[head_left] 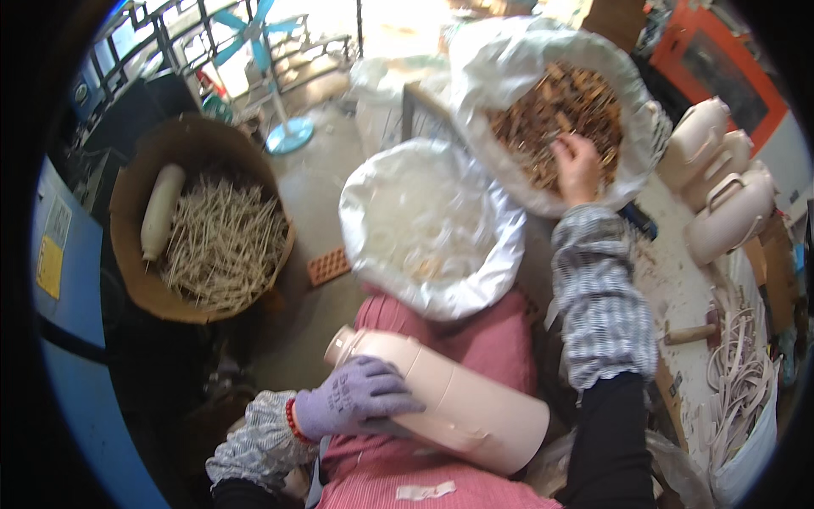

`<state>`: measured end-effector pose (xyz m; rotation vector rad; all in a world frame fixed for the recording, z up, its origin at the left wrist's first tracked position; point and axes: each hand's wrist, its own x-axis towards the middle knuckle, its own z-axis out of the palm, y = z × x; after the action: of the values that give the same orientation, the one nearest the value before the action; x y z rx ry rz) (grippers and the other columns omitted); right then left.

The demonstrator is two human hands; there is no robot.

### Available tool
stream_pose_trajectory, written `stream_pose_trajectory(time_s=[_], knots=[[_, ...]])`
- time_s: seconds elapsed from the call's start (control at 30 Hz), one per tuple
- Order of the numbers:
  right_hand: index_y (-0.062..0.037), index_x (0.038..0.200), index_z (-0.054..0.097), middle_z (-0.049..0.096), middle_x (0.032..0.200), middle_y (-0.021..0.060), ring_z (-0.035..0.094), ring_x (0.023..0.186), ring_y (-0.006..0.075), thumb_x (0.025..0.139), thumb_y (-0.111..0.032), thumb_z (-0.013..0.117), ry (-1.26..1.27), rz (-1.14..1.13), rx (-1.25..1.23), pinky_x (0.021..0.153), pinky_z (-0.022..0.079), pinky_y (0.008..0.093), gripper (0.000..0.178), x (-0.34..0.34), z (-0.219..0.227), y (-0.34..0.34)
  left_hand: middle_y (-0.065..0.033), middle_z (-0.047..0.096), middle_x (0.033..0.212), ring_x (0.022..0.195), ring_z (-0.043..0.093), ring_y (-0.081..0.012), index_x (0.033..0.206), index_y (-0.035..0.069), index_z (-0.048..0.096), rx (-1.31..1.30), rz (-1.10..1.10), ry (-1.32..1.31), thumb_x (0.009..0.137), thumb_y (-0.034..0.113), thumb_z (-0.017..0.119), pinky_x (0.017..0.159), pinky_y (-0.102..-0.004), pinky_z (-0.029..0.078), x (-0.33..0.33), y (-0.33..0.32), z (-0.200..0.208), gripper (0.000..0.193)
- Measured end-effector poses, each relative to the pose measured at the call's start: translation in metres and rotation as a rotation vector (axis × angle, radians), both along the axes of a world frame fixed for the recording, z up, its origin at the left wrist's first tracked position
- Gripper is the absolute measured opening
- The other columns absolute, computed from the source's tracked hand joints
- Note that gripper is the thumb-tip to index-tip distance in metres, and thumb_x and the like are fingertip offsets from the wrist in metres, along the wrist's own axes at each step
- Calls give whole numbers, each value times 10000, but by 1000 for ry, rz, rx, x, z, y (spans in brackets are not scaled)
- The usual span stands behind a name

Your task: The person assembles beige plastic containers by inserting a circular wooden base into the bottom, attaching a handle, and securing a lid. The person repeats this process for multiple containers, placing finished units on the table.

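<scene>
Across my lap lies a pale pink, hollow-looking plastic bottle body [475,403], tilted with its narrow neck to the left. My left hand [360,394], in a lavender glove, is closed on its neck end. My right hand [578,168] is bare and reaches into a large white sack [482,72] at the far right. Its fingers are pinched together over small brown pieces [551,106] that fill the sack; whatever they hold is too small to make out. Between my hands and the sack stands a white-lined tub [500,276] with clear, film-like bits inside.
A round cardboard drum [136,284] at left holds thin beige sticks and one bottle body [163,208]. On the right bench [674,280] stand several pink handled jugs [731,216], a hammer [691,333] and beige strips [738,373]. A perforated brick [329,266] and blue fan [254,34] sit beyond.
</scene>
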<state>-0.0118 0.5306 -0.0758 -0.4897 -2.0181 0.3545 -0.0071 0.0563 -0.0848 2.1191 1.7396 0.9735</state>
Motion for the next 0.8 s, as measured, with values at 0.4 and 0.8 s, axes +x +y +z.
stream_pose_trajectory(time_s=[0.4, 0.8], knots=[[-30, 940, 707, 696, 795, 116, 672, 730, 243, 817, -202, 727, -915, 1243, -831, 691, 529, 313, 213, 147, -1, -276, -106, 639, 1082, 976, 642, -289, 1086, 103, 602, 177, 304, -128, 631, 306, 867, 835, -384, 492, 39, -37, -35, 565], [-30, 959, 694, 680, 819, 93, 658, 729, 225, 824, -218, 733, -1003, 1322, -731, 674, 516, 309, 235, 151, -1, -291, -105, 638, 1105, 975, 638, -290, 1085, 107, 637, 159, 286, -125, 650, 291, 841, 834, -392, 486, 39, -48, -38, 514]])
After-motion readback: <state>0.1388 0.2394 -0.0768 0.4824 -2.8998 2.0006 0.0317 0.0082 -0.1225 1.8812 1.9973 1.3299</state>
